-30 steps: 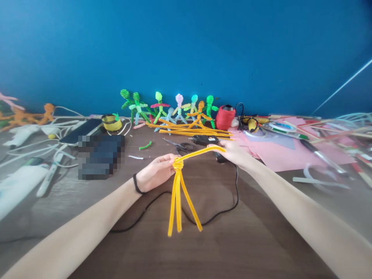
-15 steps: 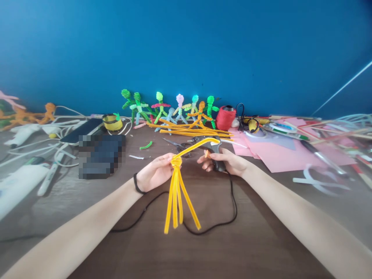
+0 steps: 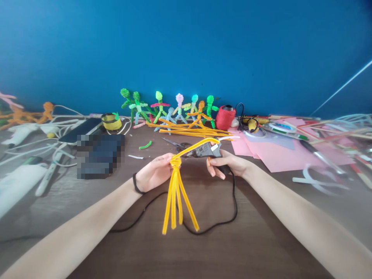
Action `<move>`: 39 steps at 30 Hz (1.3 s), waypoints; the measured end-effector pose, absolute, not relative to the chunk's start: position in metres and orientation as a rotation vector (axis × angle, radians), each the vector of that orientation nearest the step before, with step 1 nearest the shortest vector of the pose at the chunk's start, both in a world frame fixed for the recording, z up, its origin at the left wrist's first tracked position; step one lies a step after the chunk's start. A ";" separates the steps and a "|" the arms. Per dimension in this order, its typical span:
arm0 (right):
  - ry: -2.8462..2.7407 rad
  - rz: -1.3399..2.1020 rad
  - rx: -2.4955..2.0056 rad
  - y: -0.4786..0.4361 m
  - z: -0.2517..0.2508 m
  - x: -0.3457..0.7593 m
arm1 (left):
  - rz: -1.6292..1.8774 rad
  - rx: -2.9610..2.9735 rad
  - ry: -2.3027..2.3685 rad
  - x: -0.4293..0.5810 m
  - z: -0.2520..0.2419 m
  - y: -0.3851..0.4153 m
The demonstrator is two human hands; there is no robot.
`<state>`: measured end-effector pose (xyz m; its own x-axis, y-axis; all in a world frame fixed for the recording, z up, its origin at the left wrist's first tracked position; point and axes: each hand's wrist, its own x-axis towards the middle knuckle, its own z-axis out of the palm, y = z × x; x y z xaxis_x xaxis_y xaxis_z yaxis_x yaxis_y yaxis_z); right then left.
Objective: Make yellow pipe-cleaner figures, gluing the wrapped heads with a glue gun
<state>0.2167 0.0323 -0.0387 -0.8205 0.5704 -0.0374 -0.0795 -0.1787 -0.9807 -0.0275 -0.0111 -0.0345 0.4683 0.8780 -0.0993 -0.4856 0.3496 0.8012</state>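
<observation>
My left hand (image 3: 156,170) is closed, pinching a yellow pipe-cleaner piece (image 3: 175,162) by its coiled knot. Several straight strands hang from that knot, and one longer strand arcs up and to the right, passing in front of the tool in my other hand. My right hand (image 3: 229,162) is wrapped round the grip of a black glue gun (image 3: 207,149), fingers near its orange trigger. A white glue stick (image 3: 229,137) pokes out of the gun's back. The nozzle points left towards the knot; its tip is hard to make out, so I cannot tell whether it touches.
Behind the gun lie scissors (image 3: 173,142) and a pile of orange pipe cleaners (image 3: 192,131). Pipe-cleaner figures (image 3: 159,106) stand along the blue wall. Pink paper (image 3: 273,155) is at right, a phone (image 3: 81,131) at left. The gun's black cord (image 3: 215,226) loops across the table.
My right hand has turned the glue gun, so its body and the glue stick behind it show more plainly. My right fingers have shifted on the grip. The left hand stays nearly still.
</observation>
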 end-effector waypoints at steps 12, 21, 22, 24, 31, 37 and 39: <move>-1.766 1.973 -0.662 0.023 -0.031 0.208 | 0.935 0.823 0.631 -0.023 -0.032 -0.014; -1.807 1.917 -0.705 0.021 -0.032 0.207 | 0.946 0.829 0.618 -0.021 -0.033 -0.013; -1.817 1.918 -0.701 0.021 -0.032 0.207 | 0.946 0.828 0.620 -0.021 -0.033 -0.013; -1.824 1.915 -0.698 0.021 -0.032 0.207 | 0.949 0.826 0.626 -0.021 -0.033 -0.013; -1.842 1.900 -0.670 0.022 -0.034 0.207 | 0.953 0.819 0.637 -0.020 -0.032 -0.014; -1.829 1.895 -0.675 0.021 -0.034 0.207 | 0.953 0.818 0.632 -0.020 -0.032 -0.014; -1.825 1.897 -0.675 0.021 -0.033 0.207 | 0.952 0.815 0.632 -0.020 -0.032 -0.014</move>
<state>0.2068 0.0213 -0.0334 -0.7932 0.6064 -0.0549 0.0314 -0.0493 -0.9983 -0.0203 -0.0140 -0.0320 0.4476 0.8866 -0.1163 -0.4506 0.3360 0.8271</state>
